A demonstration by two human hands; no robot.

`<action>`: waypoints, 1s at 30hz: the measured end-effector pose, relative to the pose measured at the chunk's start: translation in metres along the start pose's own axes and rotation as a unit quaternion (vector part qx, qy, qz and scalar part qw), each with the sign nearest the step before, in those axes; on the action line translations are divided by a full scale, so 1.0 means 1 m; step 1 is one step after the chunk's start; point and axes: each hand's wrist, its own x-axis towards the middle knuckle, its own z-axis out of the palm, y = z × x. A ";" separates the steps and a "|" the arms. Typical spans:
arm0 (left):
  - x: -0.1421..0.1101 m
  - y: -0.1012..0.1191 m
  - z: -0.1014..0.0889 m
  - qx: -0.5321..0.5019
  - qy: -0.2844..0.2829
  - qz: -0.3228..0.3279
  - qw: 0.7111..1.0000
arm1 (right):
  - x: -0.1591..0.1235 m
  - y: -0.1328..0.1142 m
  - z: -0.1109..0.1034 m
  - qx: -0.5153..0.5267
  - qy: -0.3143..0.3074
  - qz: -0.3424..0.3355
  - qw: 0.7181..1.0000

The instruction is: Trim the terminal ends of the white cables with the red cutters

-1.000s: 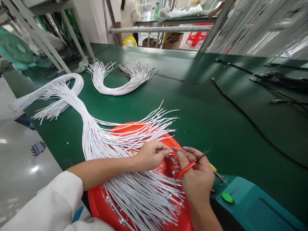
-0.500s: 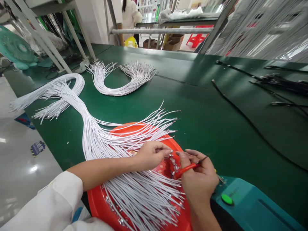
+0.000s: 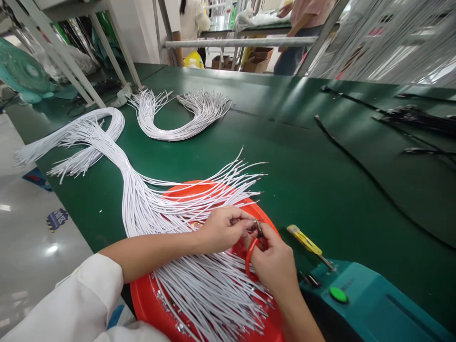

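A round red tray (image 3: 149,304) lies at the near edge of the green table, covered by a fan of thin white wires (image 3: 142,209). My left hand (image 3: 223,229) rests on the wires with its fingers pinched together on a wire end. Close beside it, my right hand (image 3: 276,262) is closed round small red-handled snips (image 3: 250,251), whose tip points up at the left fingertips. The two hands almost touch over the tray's far side.
A yellow-handled tool (image 3: 307,242) lies on the table right of the tray. A teal machine with a green button (image 3: 337,294) sits at the lower right. More white wire bundles (image 3: 185,116) lie farther back, black cables (image 3: 356,161) to the right. People stand behind the table.
My right hand turned and moved left toward my left hand, swinging the red snips upright. The yellow-handled tool it had been covering now lies exposed on the table.
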 end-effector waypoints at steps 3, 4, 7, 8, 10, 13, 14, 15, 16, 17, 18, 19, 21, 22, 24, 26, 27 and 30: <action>0.000 -0.003 -0.001 0.044 0.003 0.024 0.999 | 0.000 0.000 0.000 -0.005 -0.001 0.009 1.000; 0.001 -0.004 -0.001 0.051 0.005 0.026 0.998 | 0.000 0.000 0.000 -0.005 -0.002 0.016 1.000; 0.000 -0.003 -0.001 0.046 -0.003 0.016 0.999 | 0.001 0.001 -0.001 0.005 -0.012 0.043 0.999; 0.000 -0.002 -0.002 0.042 -0.006 0.010 0.999 | 0.002 0.001 -0.001 0.026 -0.015 0.058 0.998; 0.000 0.000 -0.002 0.041 -0.008 0.004 0.999 | 0.004 0.002 -0.001 0.088 -0.011 0.095 0.992; -0.001 0.003 -0.001 0.052 -0.001 0.019 0.998 | 0.006 0.002 -0.002 0.190 0.039 0.148 0.970; 0.000 0.003 -0.001 0.046 0.003 0.020 0.999 | 0.006 0.002 -0.002 0.222 0.065 0.160 0.960; 0.001 0.002 0.000 0.033 0.009 0.014 0.999 | 0.005 0.001 -0.001 0.248 0.082 0.163 0.951; 0.002 0.001 0.000 0.015 0.017 -0.001 1.000 | 0.004 0.001 0.000 0.274 0.092 0.162 0.944; 0.003 0.000 0.000 -0.004 0.023 -0.018 1.000 | 0.003 0.000 0.000 0.294 0.099 0.159 0.937; 0.005 -0.002 0.000 -0.020 0.028 -0.033 0.999 | 0.002 -0.001 0.001 0.306 0.103 0.151 0.934; 0.006 -0.003 0.000 -0.031 0.029 -0.044 0.998 | 0.002 -0.002 0.002 0.312 0.108 0.142 0.933; 0.006 -0.005 0.001 -0.038 0.024 -0.051 0.998 | 0.002 -0.003 0.004 0.313 0.129 0.123 0.933; 0.006 -0.006 0.002 -0.035 0.019 -0.050 0.998 | 0.003 -0.002 0.004 0.310 0.142 0.112 0.933; 0.004 -0.006 0.007 -0.021 0.012 -0.052 0.998 | 0.003 -0.001 0.004 0.305 0.164 0.094 0.933; 0.003 -0.008 0.010 0.002 0.009 -0.053 0.999 | 0.001 0.003 0.004 0.297 0.176 0.081 0.935; 0.004 -0.011 0.010 0.015 0.015 -0.048 0.999 | -0.001 0.006 0.004 0.289 0.172 0.076 0.939; 0.018 -0.033 -0.013 0.046 0.081 -0.007 0.996 | -0.005 0.012 0.007 0.257 0.114 0.029 0.959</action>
